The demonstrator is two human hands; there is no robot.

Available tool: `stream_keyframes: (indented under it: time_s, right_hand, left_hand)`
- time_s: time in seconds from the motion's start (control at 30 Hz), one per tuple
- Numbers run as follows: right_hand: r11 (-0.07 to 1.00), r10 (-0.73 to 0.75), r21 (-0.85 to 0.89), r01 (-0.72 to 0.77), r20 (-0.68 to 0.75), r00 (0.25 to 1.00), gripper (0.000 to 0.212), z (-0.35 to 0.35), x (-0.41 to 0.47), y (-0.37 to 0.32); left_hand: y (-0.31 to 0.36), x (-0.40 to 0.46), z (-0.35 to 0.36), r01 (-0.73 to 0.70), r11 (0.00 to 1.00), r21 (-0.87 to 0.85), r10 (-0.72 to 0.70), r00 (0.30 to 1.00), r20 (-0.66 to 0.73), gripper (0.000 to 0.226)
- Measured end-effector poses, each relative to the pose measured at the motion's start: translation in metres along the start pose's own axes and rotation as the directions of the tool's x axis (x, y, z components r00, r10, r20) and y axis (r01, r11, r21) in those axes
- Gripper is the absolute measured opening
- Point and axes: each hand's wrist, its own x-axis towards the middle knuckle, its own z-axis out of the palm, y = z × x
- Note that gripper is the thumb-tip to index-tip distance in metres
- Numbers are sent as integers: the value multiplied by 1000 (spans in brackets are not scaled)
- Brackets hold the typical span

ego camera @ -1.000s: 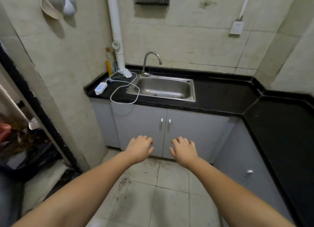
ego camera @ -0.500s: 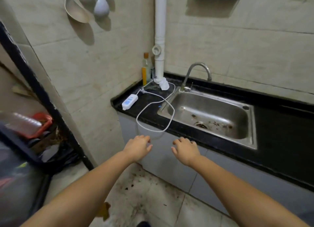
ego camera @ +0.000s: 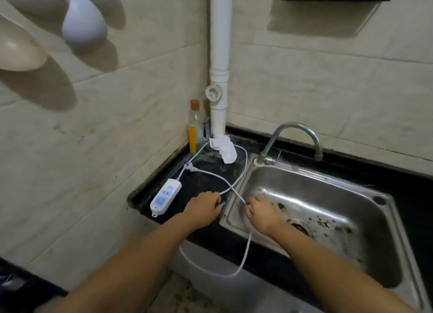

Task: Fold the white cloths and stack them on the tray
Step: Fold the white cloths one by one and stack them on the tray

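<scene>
No tray shows in this view. A small white cloth (ego camera: 223, 149) is wrapped around the foot of the white drain pipe (ego camera: 219, 61) at the back of the black counter (ego camera: 203, 186). A white cable (ego camera: 236, 190) loops over the counter and hangs down the front. My left hand (ego camera: 202, 210) is closed on one strand of that cable at the sink's left rim. My right hand (ego camera: 263, 213) is closed on another strand just inside the steel sink (ego camera: 328, 209).
A white power strip (ego camera: 166, 196) lies on the counter's left end. A bottle with yellow liquid (ego camera: 195, 125) stands in the corner beside the pipe. The tap (ego camera: 293, 139) arches over the sink. Pale utensils (ego camera: 46, 24) hang on the left wall.
The view has closed in on the sink corner. Both hands have risen from below the counter front onto the counter and taken hold of the white cable.
</scene>
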Motion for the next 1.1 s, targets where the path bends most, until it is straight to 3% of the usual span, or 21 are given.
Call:
stream_keyframes:
  time_s: [0.23,0.3,0.47,0.6,0.73,0.9,1.1]
  right_hand:
    - [999,-44,4,44,63,997,29,-6,168,12]
    - [997,-43,73,38,60,997,27,-6,213,17]
    - [946,75,309,-99,88,993,34,2,300,27]
    - [917,133,369,-153,78,988,30,17,332,26]
    - [899,181,389,-202,91,979,26,27,343,23]
    - [883,149,447,-145,26,988,23,20,327,21]
    - [688,148,726,-18,-116,982,12,-24,272,10]
  left_hand:
    - [-19,144,-5,93,986,-140,-91,996,21,19]
    - [-23,185,-6,142,974,-179,-142,990,12,19]
    - [-35,265,11,356,832,-425,-387,922,15,32]
    - [-50,301,35,449,769,-456,-475,878,63,45]
    - [-50,314,39,458,731,-506,-483,871,90,28]
    - [-41,304,28,451,647,-615,-523,849,73,15]
    - [-24,249,-25,218,586,-780,-505,852,-142,7]
